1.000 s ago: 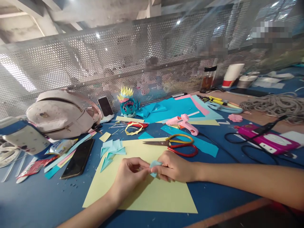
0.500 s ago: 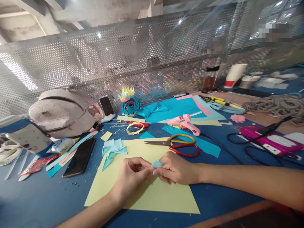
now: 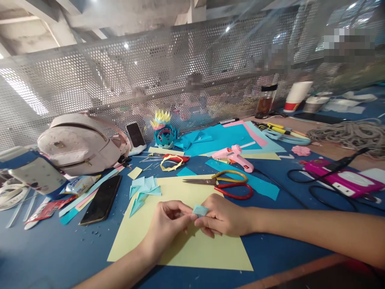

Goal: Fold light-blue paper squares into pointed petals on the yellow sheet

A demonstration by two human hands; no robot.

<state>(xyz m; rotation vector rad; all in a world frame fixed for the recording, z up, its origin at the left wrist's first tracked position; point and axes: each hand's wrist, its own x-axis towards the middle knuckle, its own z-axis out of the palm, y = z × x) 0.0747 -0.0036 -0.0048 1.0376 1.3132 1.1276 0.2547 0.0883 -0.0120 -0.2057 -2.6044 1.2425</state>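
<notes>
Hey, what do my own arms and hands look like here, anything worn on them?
The left forearm and right forearm are bare as far as they show, without sleeve, watch or bracelet. The left hand and right hand are ungloved, and no ring shows on either grip.

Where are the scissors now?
Head view, just right of centre: the scissors lie partly on the yellow sheet, between the right hand and the pink glue gun.

I'm in what looks like a craft workshop; my blue tabletop (image 3: 75,257) carries coloured sheets (image 3: 225,137), folded paper pieces (image 3: 146,185), scissors (image 3: 207,181) and a glue gun (image 3: 234,154); a punched metal screen (image 3: 90,80) stands beyond, people (image 3: 195,83) showing dimly through it; overhead is a bare concrete ceiling (image 3: 135,16).
</notes>
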